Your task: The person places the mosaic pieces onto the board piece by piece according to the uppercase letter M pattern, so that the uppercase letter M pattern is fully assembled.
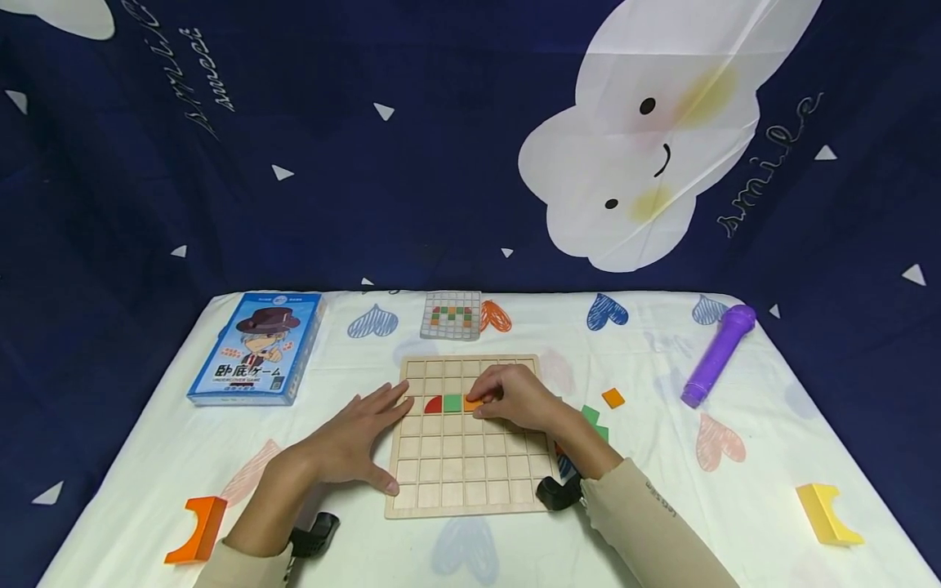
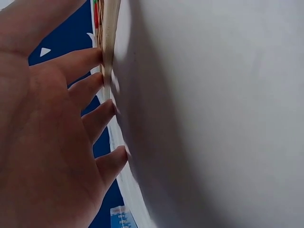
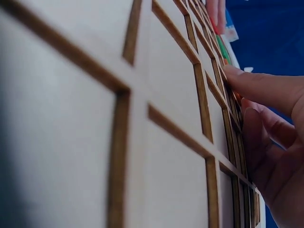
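Observation:
A wooden grid board (image 1: 441, 494) lies flat in the middle of the table. In one of its rows sit a red quarter-round tile (image 1: 434, 405) and a green square tile (image 1: 452, 403), side by side. Directly right of the green one, my right hand (image 1: 518, 398) pinches an orange tile (image 1: 468, 405) at a cell; the fingers partly cover it. The right wrist view has the thumb and fingers (image 3: 266, 90) low over the grid. My left hand (image 1: 349, 441) spreads its fingers along the board's left edge, fingertips touching the rim (image 2: 109, 42) in the left wrist view.
Behind the board lies a pattern card (image 1: 451, 316). Loose green tiles (image 1: 590, 415) and an orange tile (image 1: 613, 398) are to the right. Around them are a blue game box (image 1: 257, 351), a purple microphone-shaped stick (image 1: 718, 356), an orange block (image 1: 197, 529) and a yellow block (image 1: 827, 514).

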`<state>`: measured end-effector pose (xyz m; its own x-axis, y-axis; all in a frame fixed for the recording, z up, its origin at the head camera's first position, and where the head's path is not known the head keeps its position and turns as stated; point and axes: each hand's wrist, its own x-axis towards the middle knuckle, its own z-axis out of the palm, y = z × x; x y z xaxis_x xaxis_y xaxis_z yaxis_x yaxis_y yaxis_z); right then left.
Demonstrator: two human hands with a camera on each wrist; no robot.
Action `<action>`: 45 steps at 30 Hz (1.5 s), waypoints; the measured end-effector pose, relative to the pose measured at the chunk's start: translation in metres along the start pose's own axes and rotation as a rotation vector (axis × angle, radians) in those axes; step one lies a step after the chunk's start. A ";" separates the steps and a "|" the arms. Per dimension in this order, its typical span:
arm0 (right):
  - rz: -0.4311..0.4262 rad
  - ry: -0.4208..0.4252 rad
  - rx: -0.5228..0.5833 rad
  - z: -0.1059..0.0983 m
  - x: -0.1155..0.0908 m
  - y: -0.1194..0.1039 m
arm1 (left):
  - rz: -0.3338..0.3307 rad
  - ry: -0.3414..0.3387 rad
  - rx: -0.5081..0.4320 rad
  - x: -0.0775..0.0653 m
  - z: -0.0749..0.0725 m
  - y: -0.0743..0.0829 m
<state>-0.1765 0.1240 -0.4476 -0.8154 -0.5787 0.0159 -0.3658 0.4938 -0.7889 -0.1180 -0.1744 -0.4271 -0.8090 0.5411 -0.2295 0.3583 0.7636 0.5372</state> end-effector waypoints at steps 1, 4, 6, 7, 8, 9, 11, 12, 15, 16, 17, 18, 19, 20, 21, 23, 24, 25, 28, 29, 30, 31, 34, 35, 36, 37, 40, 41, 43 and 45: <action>-0.003 0.000 -0.001 0.000 0.000 0.000 | 0.000 0.002 0.002 0.000 0.000 0.000; -0.011 -0.001 -0.007 0.001 -0.001 -0.001 | -0.003 0.013 0.015 -0.001 0.001 -0.001; -0.013 0.000 -0.011 0.001 -0.001 -0.001 | -0.008 0.023 0.023 0.000 0.001 0.000; -0.012 0.002 -0.013 0.001 -0.001 -0.001 | -0.011 0.030 0.026 0.000 0.001 0.000; -0.010 0.003 -0.013 0.001 -0.001 -0.001 | -0.013 0.038 0.028 0.000 0.001 0.000; -0.008 0.004 -0.013 0.001 -0.001 -0.001 | -0.016 0.045 0.026 0.000 0.002 0.000; -0.005 0.005 -0.011 0.001 -0.002 0.000 | -0.021 0.054 0.018 0.001 0.002 0.001; -0.004 0.006 -0.011 0.001 -0.002 0.000 | -0.023 0.058 0.013 0.001 0.002 0.001; -0.017 0.000 -0.018 0.000 -0.003 0.001 | -0.032 0.060 0.005 0.002 0.002 0.001; -0.018 -0.003 -0.017 -0.001 -0.004 0.001 | -0.032 0.059 0.004 0.002 0.002 0.001; -0.017 -0.008 -0.014 -0.001 -0.005 0.002 | -0.032 0.058 0.003 0.002 0.002 0.001; -0.016 -0.013 -0.013 -0.002 -0.006 0.002 | -0.031 0.058 0.005 0.002 0.002 0.001; -0.014 -0.018 -0.009 -0.003 -0.007 0.003 | -0.029 0.057 0.006 0.001 0.002 0.001; -0.011 -0.022 -0.002 -0.005 -0.008 0.003 | -0.028 0.055 0.006 0.001 0.002 0.000; -0.008 -0.027 0.008 -0.006 -0.009 0.003 | -0.024 0.054 0.006 0.001 0.002 0.000; -0.005 -0.032 0.028 -0.010 -0.012 0.003 | -0.015 0.053 0.004 0.001 0.001 0.000; -0.011 -0.030 0.032 -0.012 -0.013 0.003 | -0.012 0.052 0.002 0.000 0.001 0.000; -0.015 -0.028 0.033 -0.015 -0.015 0.002 | -0.010 0.051 0.000 0.000 0.001 0.000; -0.035 -0.013 0.014 -0.026 -0.021 0.001 | -0.008 0.050 -0.006 -0.001 0.001 0.000; -0.033 -0.004 0.008 -0.030 -0.024 0.000 | -0.009 0.051 -0.005 -0.001 0.000 0.001; -0.032 0.005 0.000 -0.033 -0.027 -0.001 | -0.011 0.052 0.000 -0.002 0.000 0.001; -0.029 0.013 -0.005 -0.037 -0.030 -0.001 | -0.013 0.054 0.007 -0.002 0.000 0.001; -0.023 0.041 -0.007 -0.046 -0.039 0.003 | -0.020 0.058 0.024 -0.002 0.000 0.001; -0.012 0.051 -0.008 -0.048 -0.042 0.003 | -0.022 0.059 0.031 -0.002 0.000 0.001; -0.007 0.059 -0.009 -0.051 -0.045 0.004 | -0.025 0.059 0.035 -0.002 0.000 0.002; -0.005 0.067 -0.010 -0.053 -0.048 0.006 | -0.028 0.058 0.038 -0.001 0.000 0.002; 0.002 0.094 -0.022 -0.059 -0.056 0.010 | -0.037 0.057 0.041 0.000 0.001 0.001; 0.005 0.102 -0.026 -0.060 -0.058 0.011 | -0.039 0.057 0.041 0.000 0.001 0.001; 0.006 0.117 -0.037 -0.063 -0.063 0.015 | -0.040 0.056 0.038 0.000 0.002 0.001; 0.020 0.132 -0.040 -0.066 -0.068 0.018 | -0.038 0.057 0.037 0.000 0.002 0.001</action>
<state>-0.1570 0.2151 -0.4223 -0.8734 -0.4798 0.0831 -0.3645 0.5312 -0.7648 -0.1166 -0.1731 -0.4285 -0.8470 0.4916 -0.2021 0.3429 0.7960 0.4988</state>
